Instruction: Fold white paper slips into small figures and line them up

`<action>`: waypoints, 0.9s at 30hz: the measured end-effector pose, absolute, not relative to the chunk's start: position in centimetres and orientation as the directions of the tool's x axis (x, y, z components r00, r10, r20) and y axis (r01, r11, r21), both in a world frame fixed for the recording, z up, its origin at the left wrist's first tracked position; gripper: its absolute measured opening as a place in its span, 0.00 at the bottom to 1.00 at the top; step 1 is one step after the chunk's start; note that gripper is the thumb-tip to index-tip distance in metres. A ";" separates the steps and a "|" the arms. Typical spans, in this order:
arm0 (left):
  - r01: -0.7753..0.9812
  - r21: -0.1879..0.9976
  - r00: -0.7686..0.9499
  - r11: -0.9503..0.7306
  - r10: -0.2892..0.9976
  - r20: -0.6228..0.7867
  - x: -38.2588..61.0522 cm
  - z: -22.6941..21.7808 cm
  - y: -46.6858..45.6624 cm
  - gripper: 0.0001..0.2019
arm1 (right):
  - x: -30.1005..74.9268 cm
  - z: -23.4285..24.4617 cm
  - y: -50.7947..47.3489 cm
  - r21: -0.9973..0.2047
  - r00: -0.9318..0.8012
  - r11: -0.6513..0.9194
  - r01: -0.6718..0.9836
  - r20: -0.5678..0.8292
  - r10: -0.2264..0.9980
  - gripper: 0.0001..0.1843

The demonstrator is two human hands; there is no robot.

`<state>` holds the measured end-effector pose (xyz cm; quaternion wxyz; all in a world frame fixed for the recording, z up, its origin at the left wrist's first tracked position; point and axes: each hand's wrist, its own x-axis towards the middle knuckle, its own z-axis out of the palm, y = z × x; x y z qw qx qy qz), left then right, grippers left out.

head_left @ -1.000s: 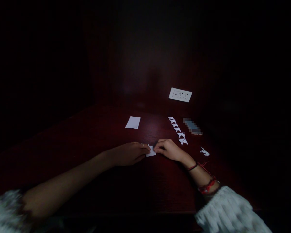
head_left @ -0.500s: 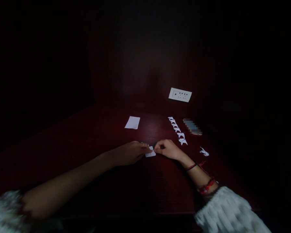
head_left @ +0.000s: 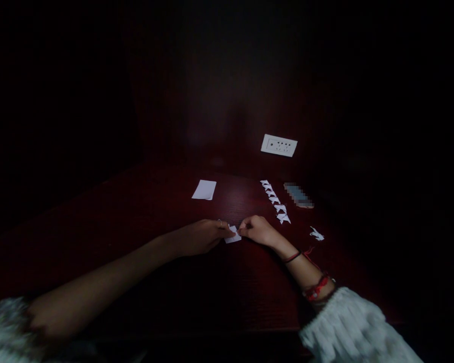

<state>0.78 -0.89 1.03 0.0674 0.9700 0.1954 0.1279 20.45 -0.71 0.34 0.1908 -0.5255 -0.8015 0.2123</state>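
A small white piece of folded paper lies low over the dark red table, between my two hands. My left hand, with a ring on one finger, pinches its left side between thumb and fingers. From the right, my right hand grips the paper's right edge with its fingertips. Both hands hide part of the paper, so its exact folds cannot be made out. Beyond my right hand runs a slanting row of several small folded white paper pieces.
A stack of white paper sheets lies at the back of the table. To the right are a phone, blurred out, and a crumpled scrap of white paper. A white wall socket sits on the back panel.
The whole view has shifted slightly, so everything sits a little further left and up. My right fingertips have come a touch closer to my left thumb on the paper.
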 end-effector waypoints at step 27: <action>0.365 0.140 0.881 -0.920 0.390 0.268 0.7 0.8 -1.2 0.23 | 21.7 1.6 -1.3 -0.267 -0.594 0.694 0.669 0.369 0.715 0.11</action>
